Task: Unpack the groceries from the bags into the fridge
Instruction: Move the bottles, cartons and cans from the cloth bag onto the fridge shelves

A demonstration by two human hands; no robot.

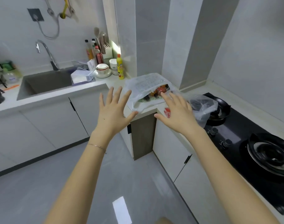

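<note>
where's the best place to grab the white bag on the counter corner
Probably the loose upper lip of the white bag, coming from the front edge. It lies slumped with its mouth open toward the person, bottles showing inside, so a grip there should keep them in.

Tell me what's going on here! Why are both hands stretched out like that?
A person is reaching toward a white grocery bag that lies on the corner of the counter. Both the left hand and the right hand are open with fingers spread, and neither holds anything yet. Bottles peek out of the bag's mouth near the right fingertips. A second, clear bag sits beside the black stove. No fridge is in view.
</note>
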